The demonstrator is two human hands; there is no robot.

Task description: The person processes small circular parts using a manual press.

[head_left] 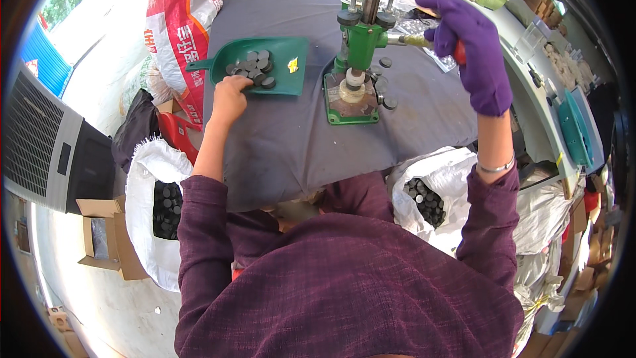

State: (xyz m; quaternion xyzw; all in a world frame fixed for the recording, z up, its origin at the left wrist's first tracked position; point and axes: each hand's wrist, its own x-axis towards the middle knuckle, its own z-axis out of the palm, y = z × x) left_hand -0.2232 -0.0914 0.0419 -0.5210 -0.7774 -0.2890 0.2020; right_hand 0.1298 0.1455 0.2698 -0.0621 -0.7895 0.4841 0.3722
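Two hands shared the work: the left hand (228, 96) pinched dark discs (255, 66) from the green scoop (291, 83), the gloved right hand (467, 50) gripped the press (354, 59) lever, best pulled only once fingers cleared the die.

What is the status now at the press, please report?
Left hand bare, reaching into green scoop of dark discs. Right hand, purple glove, gripping press lever. Green press on grey cloth; loose discs beside its base.

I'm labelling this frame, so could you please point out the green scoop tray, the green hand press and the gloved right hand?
green scoop tray (291, 83): head view, bare floor.
green hand press (362, 43): head view, body.
right hand (474, 46): head view, glove back.
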